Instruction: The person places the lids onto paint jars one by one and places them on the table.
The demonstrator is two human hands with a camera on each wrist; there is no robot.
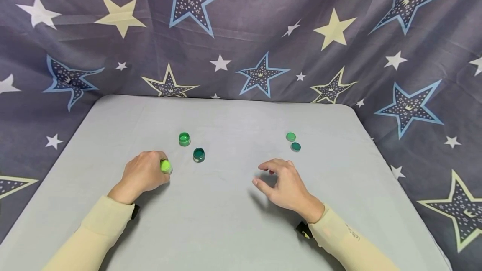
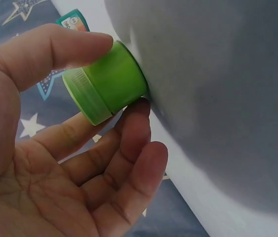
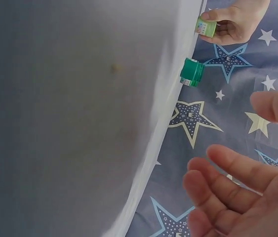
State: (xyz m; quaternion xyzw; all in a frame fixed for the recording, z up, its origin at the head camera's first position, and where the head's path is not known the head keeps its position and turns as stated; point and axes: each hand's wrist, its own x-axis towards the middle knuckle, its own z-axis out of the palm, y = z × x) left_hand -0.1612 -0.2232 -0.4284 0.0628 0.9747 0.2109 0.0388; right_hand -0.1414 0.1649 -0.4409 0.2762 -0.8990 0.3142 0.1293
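Observation:
My left hand [image 1: 146, 171] grips a small lime-green paint jar [image 1: 166, 167] between thumb and fingers. In the left wrist view the jar [image 2: 114, 76] has its lid [image 2: 87, 96] on, and its base is right at the table surface. Beyond it stand a green jar [image 1: 184, 139] and a dark green jar [image 1: 198, 154], both without lids. My right hand [image 1: 288, 185] is held above the table with thumb and fingers spread apart, nothing between them. Farther back on that side lie a light green lid [image 1: 290, 136] and a dark green lid [image 1: 296, 147], close together.
The jars and lids share a table with a pale grey cover [image 1: 226, 229]. A dark curtain [image 1: 241, 41] printed with stars hangs behind the table and along its sides.

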